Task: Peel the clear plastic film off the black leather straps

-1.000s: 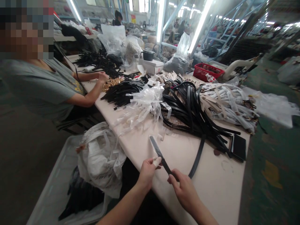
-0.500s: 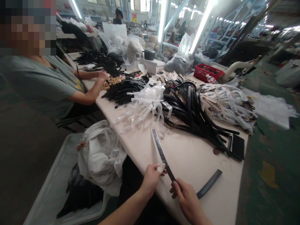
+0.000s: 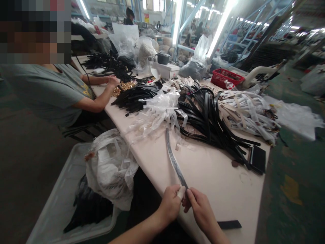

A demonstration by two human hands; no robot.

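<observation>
Factory floor, pale worktable [image 3: 152, 149]. Left: translucent plastic bin [image 3: 62, 176]. Left hand [image 3: 171, 203] curled closed, thumb at long flat black strip [image 3: 175, 164]; its hold unclear. Strip runs up over the table from right hand [image 3: 201, 205], which pinches it tightly. In hand: two-handed handling. Judgement: shifting fingers calls for a steady right pinch. Farther right: glossy black straps [image 3: 208, 118], heaped.

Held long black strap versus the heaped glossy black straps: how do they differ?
The held long black strap shows a greyish, pale-edged face; the heaped glossy black straps look darker. The held strap is single, gently curved; the heaped straps overlap, some looping. Both are narrow.
</observation>
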